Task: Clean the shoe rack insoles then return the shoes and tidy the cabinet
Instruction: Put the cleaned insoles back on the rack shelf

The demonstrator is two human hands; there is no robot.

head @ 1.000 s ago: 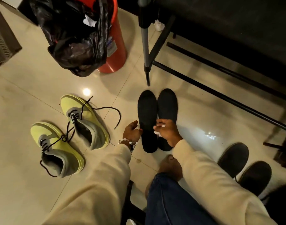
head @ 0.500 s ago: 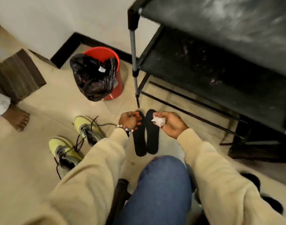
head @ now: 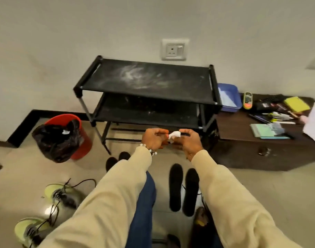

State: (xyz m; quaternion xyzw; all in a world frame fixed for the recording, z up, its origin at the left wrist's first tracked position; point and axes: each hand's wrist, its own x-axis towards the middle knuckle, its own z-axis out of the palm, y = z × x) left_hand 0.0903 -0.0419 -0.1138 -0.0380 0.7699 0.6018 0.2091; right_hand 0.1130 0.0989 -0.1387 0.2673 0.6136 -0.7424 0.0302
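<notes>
Both hands are raised in front of the black shoe rack [head: 147,81], whose top shelf is streaked with white dust. My left hand [head: 153,139] and my right hand [head: 189,142] pinch a small crumpled white tissue [head: 174,135] between them. Two black insoles [head: 175,188] lie side by side on the floor between my arms. Another pair of black insoles [head: 117,159] shows partly behind my left sleeve. Two yellow-green sneakers [head: 63,194] with loose black laces sit on the floor at the lower left.
A red bin [head: 81,138] lined with a black bag stands left of the rack. A low dark cabinet [head: 260,149] to the right carries books, pens and a blue tub [head: 228,99]. A wall socket [head: 174,50] is above the rack.
My head has lifted, so the whole rack and wall now show. Both hands rose from the insoles on the floor and now hold the tissue together.
</notes>
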